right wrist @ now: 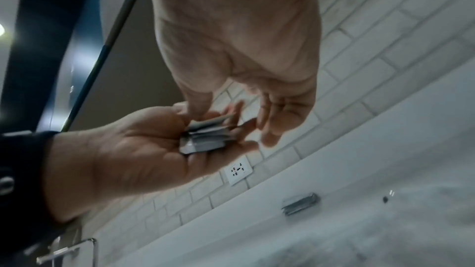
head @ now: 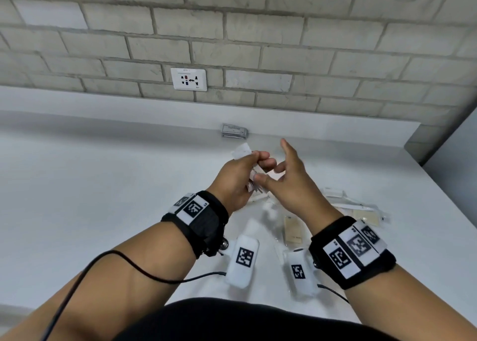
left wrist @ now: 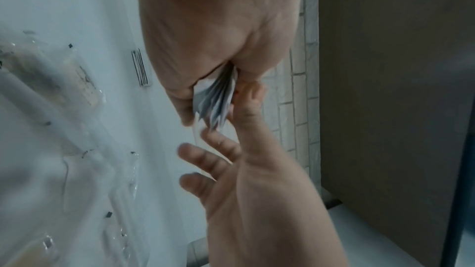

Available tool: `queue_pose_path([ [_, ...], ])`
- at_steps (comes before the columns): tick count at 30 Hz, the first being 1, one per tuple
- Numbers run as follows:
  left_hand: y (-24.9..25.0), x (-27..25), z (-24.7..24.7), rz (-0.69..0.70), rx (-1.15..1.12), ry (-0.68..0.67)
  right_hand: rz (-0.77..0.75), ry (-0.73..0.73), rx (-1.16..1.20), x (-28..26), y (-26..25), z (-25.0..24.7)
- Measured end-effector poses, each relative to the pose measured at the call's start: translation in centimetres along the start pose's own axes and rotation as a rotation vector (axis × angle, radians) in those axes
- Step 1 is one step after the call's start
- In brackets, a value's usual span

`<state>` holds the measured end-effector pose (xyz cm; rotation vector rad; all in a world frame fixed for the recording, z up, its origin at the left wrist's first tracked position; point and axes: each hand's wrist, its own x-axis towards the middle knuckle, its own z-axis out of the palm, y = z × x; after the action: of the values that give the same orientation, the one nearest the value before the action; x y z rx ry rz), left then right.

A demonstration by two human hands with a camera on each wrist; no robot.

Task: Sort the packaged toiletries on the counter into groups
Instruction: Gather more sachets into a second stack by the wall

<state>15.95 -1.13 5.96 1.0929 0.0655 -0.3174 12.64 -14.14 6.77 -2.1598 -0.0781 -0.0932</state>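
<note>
My left hand point(head: 254, 166) is raised over the white counter point(head: 108, 186) and grips a fanned bundle of small grey-white sachets point(head: 242, 151). The left wrist view shows the sachets point(left wrist: 218, 98) wedged between thumb and fingers; in the right wrist view the sachets point(right wrist: 205, 135) lie across the left palm. My right hand point(head: 280, 164) hovers just right of them with fingers spread and its thumb point(right wrist: 196, 107) touching the bundle's edge. A stack of grey sachets point(head: 234, 131) lies by the back ledge, beyond both hands.
Clear-wrapped toiletries point(head: 356, 207) and a beige packet point(head: 293, 229) lie on the counter under and right of my right wrist. A wall outlet point(head: 189, 79) sits in the brick wall behind. The counter's right edge meets a side wall point(head: 444, 160).
</note>
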Motion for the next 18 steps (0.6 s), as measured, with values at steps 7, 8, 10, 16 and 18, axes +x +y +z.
queue_pose_path([
  [7,-0.4,-0.9,0.8,-0.23,0.156,-0.131,-0.357,-0.271,-0.53,-0.1,-0.6,-0.7],
  [8,-0.5,-1.0,0.9,-0.248,0.174,-0.152,-0.36,-0.226,-0.501,0.2,-0.5,-0.9],
  [10,-0.4,-1.2,1.0,-0.258,0.193,-0.181,-0.34,-0.204,-0.45,0.3,-0.4,-1.3],
  [16,-0.5,-1.3,1.4,-0.231,0.138,-0.096,-0.41,-0.179,-0.515,0.4,-0.3,-1.1],
  [18,-0.2,-1.2,1.5,-0.158,-0.003,-0.036,-0.335,-0.181,-0.372,0.5,-0.2,-1.0],
])
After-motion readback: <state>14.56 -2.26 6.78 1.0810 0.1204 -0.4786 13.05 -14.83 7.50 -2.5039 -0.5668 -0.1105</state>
